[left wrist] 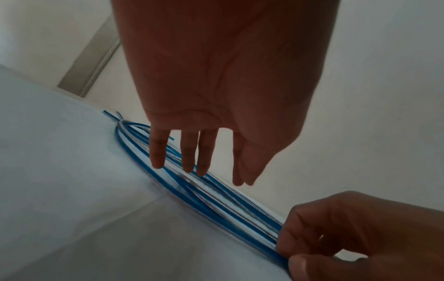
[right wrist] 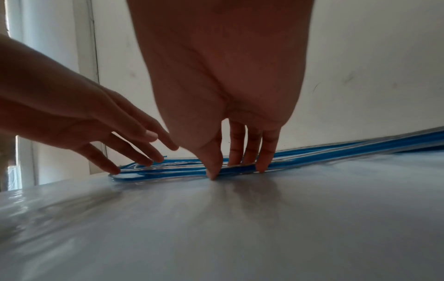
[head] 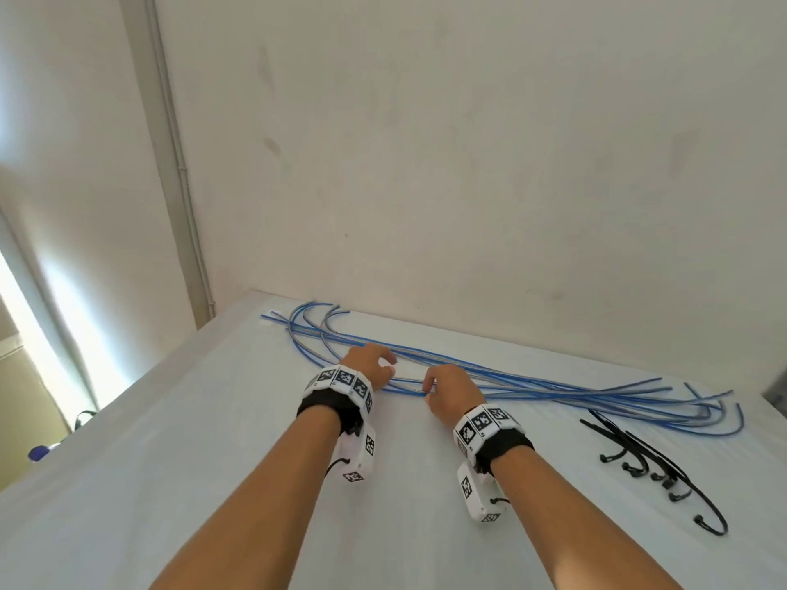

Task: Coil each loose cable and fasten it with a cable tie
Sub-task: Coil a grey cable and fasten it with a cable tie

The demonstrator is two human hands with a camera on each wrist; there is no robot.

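Several loose blue cables [head: 553, 387] lie in a long bundle on the white table [head: 204, 440], along the wall. My right hand [head: 432, 389] pinches the nearest cable of the bundle between thumb and curled fingers [right wrist: 263, 165], close to the table top. My left hand [head: 385, 366] is just to its left, fingers [left wrist: 187, 163] straight and spread over the cables [left wrist: 216, 205], gripping nothing. Several black cable ties [head: 651, 457] lie in a loose pile to the right of my right forearm.
The wall [head: 468, 163] rises directly behind the cables. The table's left edge [head: 140, 376] drops off to a floor area holding a blue-capped object [head: 40, 452]. Bare table top stretches in front of the hands.
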